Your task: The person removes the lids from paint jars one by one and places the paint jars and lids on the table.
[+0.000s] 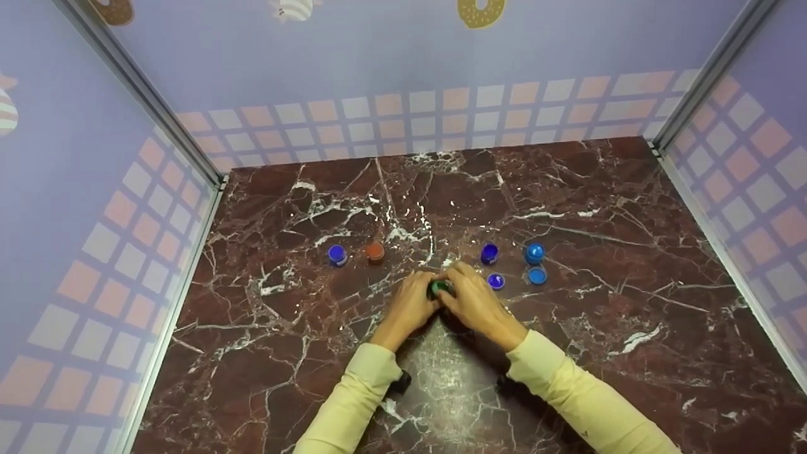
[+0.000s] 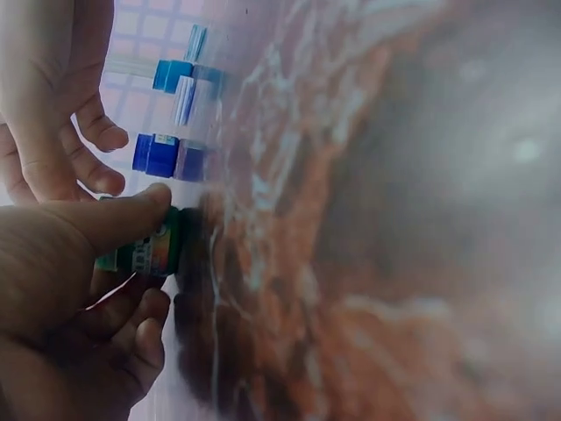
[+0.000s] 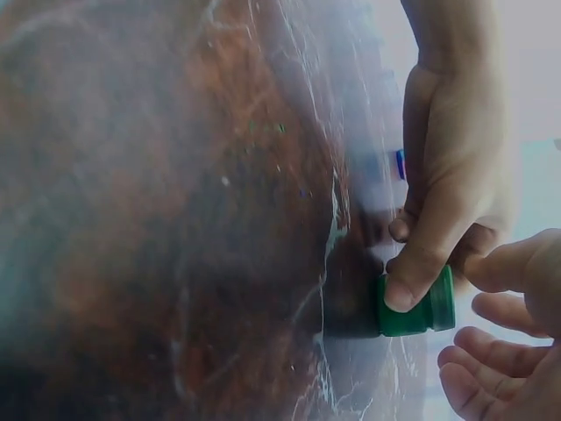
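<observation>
A small green paint jar (image 3: 405, 307) stands on the marbled tabletop close in front of the person. The left hand (image 1: 411, 304) grips its side, with the thumb pressed along the wall in the left wrist view. Over the top of the jar hovers the right hand (image 1: 476, 301). Its fingers (image 3: 491, 355) are spread and loosely bent, with a small gap from the jar's top edge in the right wrist view. Whether the jar carries its lid, I cannot tell. Just beyond the right hand are a dark blue jar (image 1: 489, 253) and a round blue lid (image 1: 496, 281).
Farther right stands a light blue jar (image 1: 534, 253) with its light blue lid (image 1: 536, 275) in front. To the left are a violet-blue jar (image 1: 337, 255) and an orange-brown jar (image 1: 375, 253). Patterned walls (image 1: 403, 63) border the marbled tabletop (image 1: 265, 372) on three sides.
</observation>
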A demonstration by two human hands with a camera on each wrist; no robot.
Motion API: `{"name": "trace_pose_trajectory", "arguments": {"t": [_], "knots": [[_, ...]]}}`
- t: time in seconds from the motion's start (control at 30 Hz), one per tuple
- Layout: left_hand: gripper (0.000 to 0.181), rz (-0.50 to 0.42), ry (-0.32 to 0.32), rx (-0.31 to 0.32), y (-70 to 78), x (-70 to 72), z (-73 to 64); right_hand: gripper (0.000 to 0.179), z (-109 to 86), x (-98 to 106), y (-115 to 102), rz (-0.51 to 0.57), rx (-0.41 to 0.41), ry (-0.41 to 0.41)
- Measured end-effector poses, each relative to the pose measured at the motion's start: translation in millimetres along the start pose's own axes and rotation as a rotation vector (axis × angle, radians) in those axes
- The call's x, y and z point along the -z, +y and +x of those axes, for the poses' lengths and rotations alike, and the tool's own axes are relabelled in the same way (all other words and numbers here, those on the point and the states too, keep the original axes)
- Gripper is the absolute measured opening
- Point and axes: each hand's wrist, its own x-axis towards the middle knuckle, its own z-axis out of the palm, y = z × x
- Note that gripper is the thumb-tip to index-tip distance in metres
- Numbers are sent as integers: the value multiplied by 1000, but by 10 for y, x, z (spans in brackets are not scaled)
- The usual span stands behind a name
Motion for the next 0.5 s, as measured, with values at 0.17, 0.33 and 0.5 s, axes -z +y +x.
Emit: {"name": "trace_pose_trajectory", "arguments": {"t": [0.17, 0.33, 0.5], "knots": [[46, -24, -92, -39, 32, 40, -82, 24, -81, 24, -51, -23, 29, 2], [33, -41, -145, -93, 21, 45, -161, 23, -182, 21, -88, -45, 70, 8], [30, -40, -172, -130, 45, 68, -244, 24, -294, 8, -146, -57, 51, -21]]}}
